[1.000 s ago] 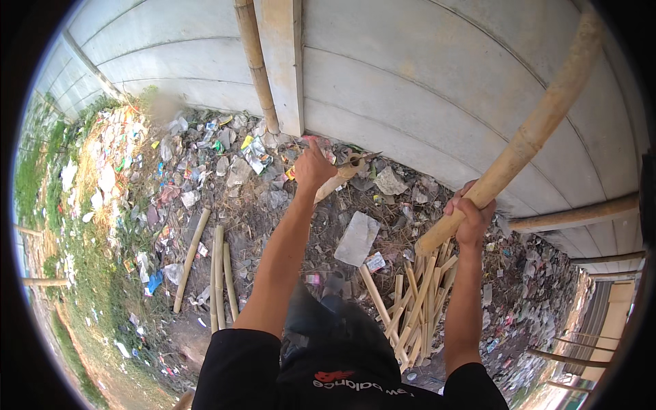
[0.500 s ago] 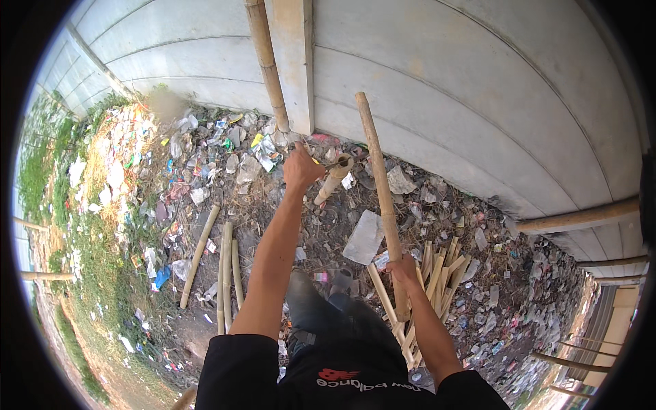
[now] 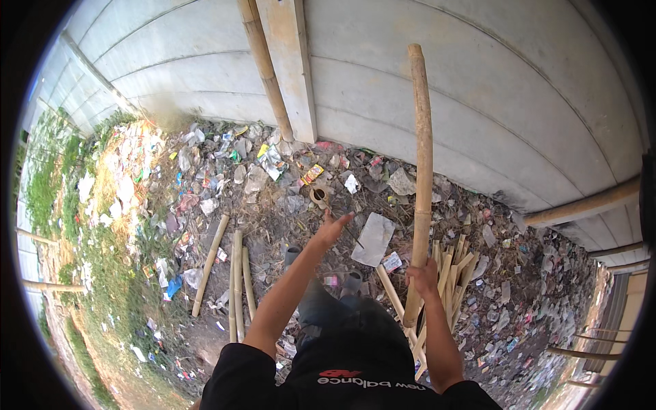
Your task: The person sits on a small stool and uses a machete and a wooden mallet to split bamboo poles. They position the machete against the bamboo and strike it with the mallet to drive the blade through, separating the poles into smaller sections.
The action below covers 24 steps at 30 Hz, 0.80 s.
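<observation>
My right hand (image 3: 422,277) is closed around the lower part of a long bamboo pole (image 3: 422,157), which rises in front of the grey wall. My left hand (image 3: 331,231) is low over the littered ground, its fingers bent and its thumb pointing right. A thin dark strip (image 3: 357,242) shows just beyond the thumb; whether these fingers grip it is hard to see. Right past the left fingertips, a short bamboo piece (image 3: 318,196) shows its round hollow end. Split bamboo strips (image 3: 447,283) lie in a pile beneath my right forearm.
A concrete panel wall (image 3: 369,82) runs across the far side, with a bamboo post (image 3: 266,68) leaning against it. A flat pale slab (image 3: 374,239) lies between my hands. Bamboo lengths (image 3: 210,265) rest at the left. Trash and stones cover the ground.
My left hand has come nearer and to the right, away from the short bamboo piece, whose hollow end now sits lower and faces up. The long pole has swung more upright and rightward.
</observation>
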Tool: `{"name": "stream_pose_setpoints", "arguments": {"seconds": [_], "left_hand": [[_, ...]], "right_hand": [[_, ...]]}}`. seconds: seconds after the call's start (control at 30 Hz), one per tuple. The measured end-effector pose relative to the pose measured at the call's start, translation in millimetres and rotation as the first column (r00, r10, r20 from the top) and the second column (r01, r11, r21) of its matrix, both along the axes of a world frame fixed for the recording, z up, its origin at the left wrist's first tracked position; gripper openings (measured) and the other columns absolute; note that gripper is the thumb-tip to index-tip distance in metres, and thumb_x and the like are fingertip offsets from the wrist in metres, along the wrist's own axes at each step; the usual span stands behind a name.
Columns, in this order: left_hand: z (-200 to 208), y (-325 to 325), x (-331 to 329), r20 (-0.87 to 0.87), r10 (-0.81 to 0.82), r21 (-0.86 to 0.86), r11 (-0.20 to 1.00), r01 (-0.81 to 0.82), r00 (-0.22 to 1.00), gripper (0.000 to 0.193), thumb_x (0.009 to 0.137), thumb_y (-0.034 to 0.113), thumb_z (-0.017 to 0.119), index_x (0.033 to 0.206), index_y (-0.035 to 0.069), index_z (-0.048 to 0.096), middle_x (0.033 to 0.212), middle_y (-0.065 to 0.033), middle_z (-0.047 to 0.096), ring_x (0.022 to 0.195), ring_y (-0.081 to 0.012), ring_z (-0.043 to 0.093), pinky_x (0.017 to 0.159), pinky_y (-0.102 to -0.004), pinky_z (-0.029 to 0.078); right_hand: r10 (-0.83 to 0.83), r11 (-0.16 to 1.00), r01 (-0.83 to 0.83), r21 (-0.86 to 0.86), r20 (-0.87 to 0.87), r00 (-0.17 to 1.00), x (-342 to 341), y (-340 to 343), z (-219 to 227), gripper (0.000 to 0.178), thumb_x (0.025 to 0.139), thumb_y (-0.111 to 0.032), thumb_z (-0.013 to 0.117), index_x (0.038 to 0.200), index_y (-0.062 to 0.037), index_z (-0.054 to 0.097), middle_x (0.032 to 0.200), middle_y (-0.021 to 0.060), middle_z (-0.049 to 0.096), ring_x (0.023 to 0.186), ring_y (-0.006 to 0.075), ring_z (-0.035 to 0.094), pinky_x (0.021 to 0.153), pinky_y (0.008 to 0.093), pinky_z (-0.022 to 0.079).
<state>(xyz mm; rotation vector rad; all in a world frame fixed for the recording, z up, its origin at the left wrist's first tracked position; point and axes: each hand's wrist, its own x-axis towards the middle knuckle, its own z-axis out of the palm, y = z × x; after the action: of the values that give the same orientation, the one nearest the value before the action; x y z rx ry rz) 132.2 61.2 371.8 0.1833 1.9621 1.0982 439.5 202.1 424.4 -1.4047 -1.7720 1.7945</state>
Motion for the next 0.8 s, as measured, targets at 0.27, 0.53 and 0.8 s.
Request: {"name": "stream_pose_setpoints", "arguments": {"seconds": [0.27,0.53,0.8], "left_hand": [[-10,7,1,-0.693,-0.711,-0.568,0.432,0.7,-0.124,0.068,0.066,0.019,0.082,0.128,0.009,0.057,0.124,-0.012,0.061,0.121,-0.0344,0.059,0.1,-0.0483,0.053],[-8,88,-37,-0.711,-0.324,-0.333,0.937,0.107,0.625,0.067,0.065,0.019,0.085,0.122,0.002,0.055,0.122,-0.0161,0.063,0.113,-0.0364,0.065,0.09,-0.0468,0.057],[8,86,-132,-0.597,-0.571,-0.5,0.814,0.296,0.563,0.087,0.076,0.024,0.077,0.142,-0.001,0.027,0.129,-0.0227,0.063,0.12,-0.0387,0.064,0.113,-0.063,0.035]], "right_hand": [[-0.048,0.999,0.047,0.008,0.066,0.997,31,-21,10,0.012,0.071,-0.003,0.064,0.077,0.0061,0.06,0.063,0.0111,0.062,0.048,0.0233,0.061,0.047,0.036,0.049],[-0.123,0.982,0.109,0.156,0.082,0.989,37,-38,61,0.02,0.069,-0.009,0.071,0.083,0.0053,0.065,0.067,0.0103,0.066,0.057,0.0187,0.064,0.054,0.0344,0.051],[0.047,0.951,-0.103,0.293,0.191,0.98,-19,-81,37,0.02,0.068,-0.009,0.073,0.082,0.0051,0.067,0.065,0.0104,0.066,0.056,0.0191,0.065,0.055,0.0381,0.053]]}}
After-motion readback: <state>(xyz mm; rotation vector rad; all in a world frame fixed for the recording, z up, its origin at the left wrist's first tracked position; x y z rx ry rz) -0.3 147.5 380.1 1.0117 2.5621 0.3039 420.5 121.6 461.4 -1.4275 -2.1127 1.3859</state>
